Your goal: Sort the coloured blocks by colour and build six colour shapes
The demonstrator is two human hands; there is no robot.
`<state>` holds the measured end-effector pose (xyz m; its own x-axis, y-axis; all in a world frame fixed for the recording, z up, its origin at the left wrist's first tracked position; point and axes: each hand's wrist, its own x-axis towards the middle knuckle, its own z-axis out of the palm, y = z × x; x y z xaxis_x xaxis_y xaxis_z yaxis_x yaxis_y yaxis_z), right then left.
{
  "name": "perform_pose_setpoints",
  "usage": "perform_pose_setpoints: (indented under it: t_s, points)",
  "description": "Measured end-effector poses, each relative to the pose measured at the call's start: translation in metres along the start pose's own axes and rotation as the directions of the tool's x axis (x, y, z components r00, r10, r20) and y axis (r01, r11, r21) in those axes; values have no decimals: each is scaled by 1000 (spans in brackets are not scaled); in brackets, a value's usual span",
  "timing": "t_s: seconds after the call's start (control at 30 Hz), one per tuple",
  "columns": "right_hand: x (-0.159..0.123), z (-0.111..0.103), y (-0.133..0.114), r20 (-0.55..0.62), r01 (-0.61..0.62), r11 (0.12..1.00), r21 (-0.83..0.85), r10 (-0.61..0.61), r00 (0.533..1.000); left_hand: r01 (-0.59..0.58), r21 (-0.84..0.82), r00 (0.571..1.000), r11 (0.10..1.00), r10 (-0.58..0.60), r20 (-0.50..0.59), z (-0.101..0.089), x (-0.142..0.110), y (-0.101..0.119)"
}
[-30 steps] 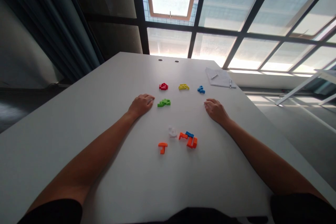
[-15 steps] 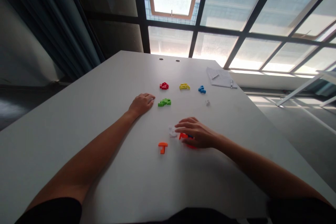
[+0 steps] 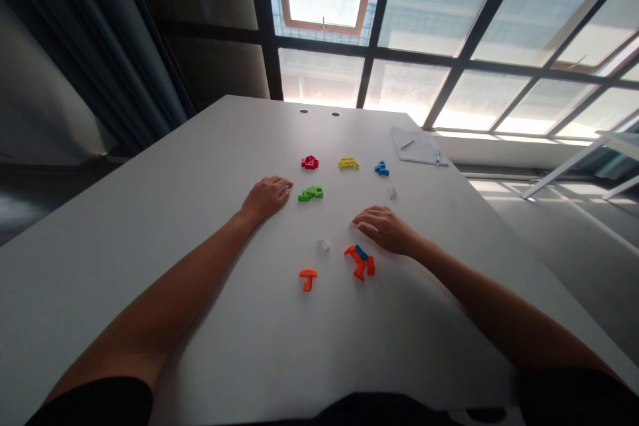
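And here is the right hand (image 3: 382, 229), low over the white table (image 3: 239, 346), fingertips at a small clear block (image 3: 352, 224)! The fingers lie close together, slightly bent; whether they pinch the block or merely touch it, the view cannot tell. The step in hand looks like placing or picking up that piece, and the next move calls for a light fingertip touch, as see-through plastic barely shows against white.

Over on the other side, the left hand (image 3: 267, 196) rests palm down, fingers together, gripping nothing visible, just beside the green blocks (image 3: 310, 194).

Nearer the body, the orange blocks (image 3: 359, 271) huddle around a dark blue block (image 3: 361, 253), close below the right hand and easily knocked. A second clear block (image 3: 323, 245) sits left of them, above the orange T-shaped block (image 3: 308, 279); another translucent piece (image 3: 393, 193) lies beyond the right hand. Farther out: red blocks (image 3: 310, 162), yellow blocks (image 3: 348, 163), light blue blocks (image 3: 381, 168), then paper (image 3: 422, 150), well clear
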<state>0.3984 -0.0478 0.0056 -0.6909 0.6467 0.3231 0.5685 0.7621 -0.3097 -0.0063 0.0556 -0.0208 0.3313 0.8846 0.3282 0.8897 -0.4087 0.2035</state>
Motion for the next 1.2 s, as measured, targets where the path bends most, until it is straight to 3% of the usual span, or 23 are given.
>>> perform_pose_setpoints:
  t_s: [0.17,0.3,0.67,0.97,1.2]
  points:
    - [-14,0,53,-166,-205,975,-88,188,968,-13,-9,1000,1000,13,-4,0,0,0]
    - [-24,-1,78,-246,-328,928,-175,281,928,-10,-12,1000,1000,10,-9,1,0,-1]
    - [-31,-11,91,-279,-473,828,-303,397,874,-10,-16,1000,1000,9,-20,3,0,-2]
    - [-30,-10,90,-333,-474,812,-340,368,868,-14,-9,1000,1000,14,-18,3,0,-3]
    - [-27,-3,115,-275,-454,841,-295,380,883,-12,-1,1000,1000,12,-20,4,1,-2]
